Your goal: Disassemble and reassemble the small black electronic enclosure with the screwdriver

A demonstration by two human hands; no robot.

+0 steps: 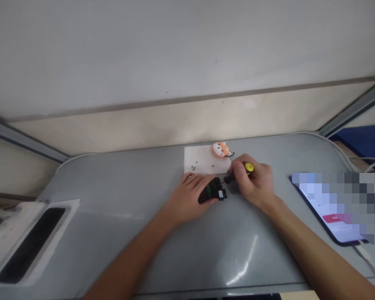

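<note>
My left hand [195,195] is closed around a small black device [214,189] with a bit of green circuit board and a white label showing, and steadies it on the grey table. My right hand [254,179] grips a screwdriver [229,178] with a black handle and a yellow end cap. Its thin shaft points left at the device's right side; whether the tip touches cannot be made out. Just beyond both hands lies a white sheet of paper [203,157] with several tiny dark screws [193,167] on it. An orange and white dog-faced case [221,150] with a metal clip sits on the paper's far right.
At the right a lit phone or tablet [325,212], partly blurred out, has a white cable [367,254] plugged in. A black rectangular slab [31,246] rests on white paper at the left. Behind the table [118,179] rises a pale wall [143,129].
</note>
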